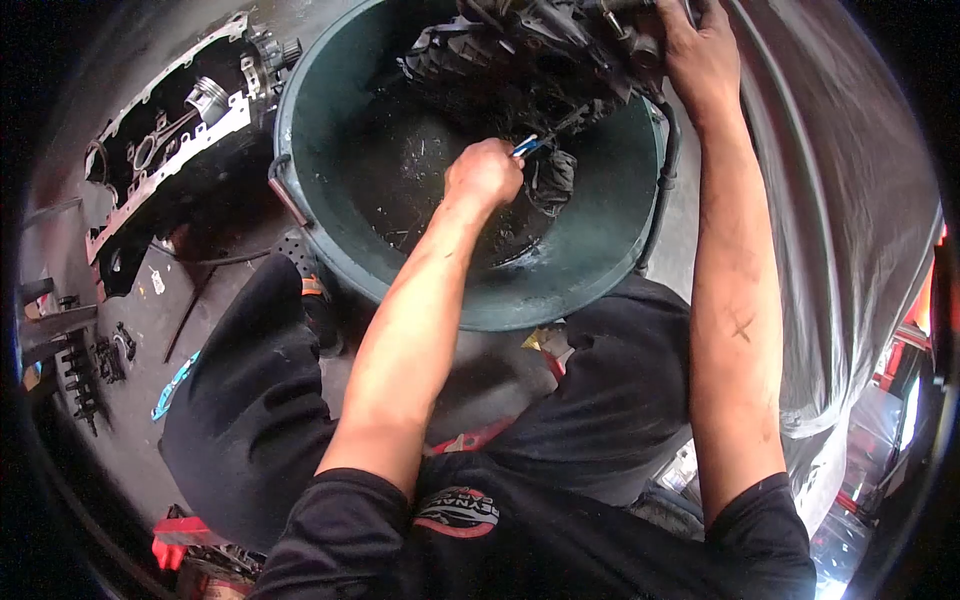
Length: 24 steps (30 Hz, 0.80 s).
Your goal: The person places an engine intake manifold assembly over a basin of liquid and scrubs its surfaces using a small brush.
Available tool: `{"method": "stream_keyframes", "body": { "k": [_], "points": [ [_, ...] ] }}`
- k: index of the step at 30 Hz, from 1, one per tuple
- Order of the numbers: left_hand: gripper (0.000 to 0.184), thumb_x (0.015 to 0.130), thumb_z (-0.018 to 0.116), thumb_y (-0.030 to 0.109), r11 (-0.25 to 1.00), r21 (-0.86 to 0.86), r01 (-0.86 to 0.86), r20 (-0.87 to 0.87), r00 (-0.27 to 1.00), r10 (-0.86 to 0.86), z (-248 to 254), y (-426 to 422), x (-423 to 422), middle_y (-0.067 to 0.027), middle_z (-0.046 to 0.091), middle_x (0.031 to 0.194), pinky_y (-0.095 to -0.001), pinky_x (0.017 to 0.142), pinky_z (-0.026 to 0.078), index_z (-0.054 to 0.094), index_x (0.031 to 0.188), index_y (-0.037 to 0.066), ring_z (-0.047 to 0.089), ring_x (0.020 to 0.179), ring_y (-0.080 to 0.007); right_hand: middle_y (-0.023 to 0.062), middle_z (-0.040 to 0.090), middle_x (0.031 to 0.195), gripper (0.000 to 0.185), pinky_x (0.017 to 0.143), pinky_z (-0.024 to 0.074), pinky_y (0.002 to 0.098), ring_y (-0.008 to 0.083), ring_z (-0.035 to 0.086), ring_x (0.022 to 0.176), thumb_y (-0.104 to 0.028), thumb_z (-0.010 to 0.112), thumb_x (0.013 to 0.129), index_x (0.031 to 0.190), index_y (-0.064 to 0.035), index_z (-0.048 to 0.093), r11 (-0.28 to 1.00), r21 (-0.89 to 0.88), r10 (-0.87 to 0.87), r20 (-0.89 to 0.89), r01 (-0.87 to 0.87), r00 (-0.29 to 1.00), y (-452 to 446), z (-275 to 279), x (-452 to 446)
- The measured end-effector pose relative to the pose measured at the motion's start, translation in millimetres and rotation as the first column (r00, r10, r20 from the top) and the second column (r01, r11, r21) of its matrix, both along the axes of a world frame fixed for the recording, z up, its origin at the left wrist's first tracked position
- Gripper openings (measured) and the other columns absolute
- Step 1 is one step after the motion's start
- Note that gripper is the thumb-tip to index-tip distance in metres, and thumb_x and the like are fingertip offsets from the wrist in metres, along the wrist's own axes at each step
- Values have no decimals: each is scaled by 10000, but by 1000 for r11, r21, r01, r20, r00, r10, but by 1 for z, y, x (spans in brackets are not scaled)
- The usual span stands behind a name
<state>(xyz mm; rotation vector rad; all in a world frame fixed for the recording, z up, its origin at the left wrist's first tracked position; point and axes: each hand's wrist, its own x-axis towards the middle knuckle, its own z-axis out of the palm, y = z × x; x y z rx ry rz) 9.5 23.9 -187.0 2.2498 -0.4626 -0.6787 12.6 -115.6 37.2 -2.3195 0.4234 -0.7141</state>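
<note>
A round dark-green tub (590, 285) stands between the person's knees, with dark, wet grime inside. A greasy black engine part (560, 65) is over its far side, partly cut off by the top of the view. My right hand (700, 55) grips the right end of this part, its fingers curled over the edge. Inside the tub, my left hand (485, 175) is closed around a slim blue-and-white tool (526, 146). The tool points up toward the underside of the part; its working end is not clear. A dark crumpled piece (552, 183) hangs just right of it.
An open engine block (165, 215) with a piston (208, 100) and connecting rod sits left of the tub. A shaft (78, 380) and small metal parts lie on the floor. A grey cover (830, 170) drapes along the right. Something red (180, 540) is at lower left.
</note>
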Motion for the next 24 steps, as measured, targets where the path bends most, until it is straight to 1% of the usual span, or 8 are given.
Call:
{"method": "stream_keyframes", "body": {
  "k": [4, 5, 9, 14, 16, 19, 22, 24],
  "points": [
    [277, 871, 675, 272, 945, -326, 26, -299, 946, -129, -38, 12, 19, -183, 690, 860, -374, 760, 495, 696, 984, 19, 622, 759, -260, 150, 638, 1116, 260, 889, 495, 346, 207, 647, 970, -231, 584, 950, 1141, -55, 586, 997, 24, -72, -61, 73, 996, 2, 2, -4],
    [299, 881, 648, 314, 981, -179, 77, -230, 966, -118, -38, 7, 18, -173, 708, 981, -404, 837, 512, 714, 1070, 93, 667, 923, -360, 154, 633, 1132, 263, 893, 493, 349, 214, 645, 975, -233, 585, 948, 1141, -55, 588, 998, 48, -30, -45, 32, 999, 4, 3, -7],
    [290, 882, 639, 304, 994, 80, 78, 55, 995, -83, -13, 0, 13, -185, 707, 987, -424, 845, 513, 717, 1048, 79, 670, 949, -354, 170, 602, 1172, 273, 935, 465, 380, 270, 605, 1059, -238, 600, 934, 1125, -44, 601, 982, -188, -16, 15, 19, 1000, -23, -9, 6],
    [266, 885, 667, 278, 954, -286, 86, -255, 953, -163, -8, 28, 27, -108, 631, 698, -362, 662, 457, 704, 971, 28, 549, 648, -169, 186, 547, 1242, 380, 1001, 423, 419, 333, 525, 1167, -319, 584, 933, 1213, -62, 578, 971, -223, -105, -48, 92, 993, -18, -7, 3],
    [271, 885, 659, 287, 969, -222, 105, -255, 953, -162, -34, 13, 25, -142, 687, 791, -392, 719, 493, 710, 1003, 48, 644, 729, -235, 192, 527, 1280, 433, 1021, 402, 431, 352, 490, 1199, -355, 568, 930, 1257, -71, 554, 946, -311, -99, 1, 94, 995, -26, -18, 6],
    [287, 872, 654, 299, 999, 13, 37, 166, 985, -39, -37, -6, 14, -170, 713, 931, -430, 802, 514, 711, 1036, 70, 688, 898, -323, 200, 520, 1293, 466, 1032, 392, 438, 379, 477, 1203, -368, 573, 915, 1275, -74, 550, 957, -282, -62, 24, 66, 998, -27, -18, 2],
    [293, 859, 647, 305, 991, 132, 32, 148, 988, -52, 11, -7, 5, -176, 699, 1044, -456, 873, 508, 713, 1045, 88, 645, 1036, -375, 196, 519, 1300, 476, 1038, 386, 441, 378, 474, 1209, -360, 579, 913, 1289, -70, 544, 963, -258, -79, 21, 81, 997, -28, -16, 0],
    [272, 851, 668, 291, 989, -45, 144, -11, 989, -145, 4, 7, 19, -169, 712, 909, -428, 796, 513, 715, 1018, 82, 681, 883, -349, 198, 518, 1302, 476, 1039, 386, 443, 378, 474, 1209, -354, 582, 913, 1292, -68, 543, 962, -258, -85, 35, 91, 996, -30, -18, -2]
  ]
}}
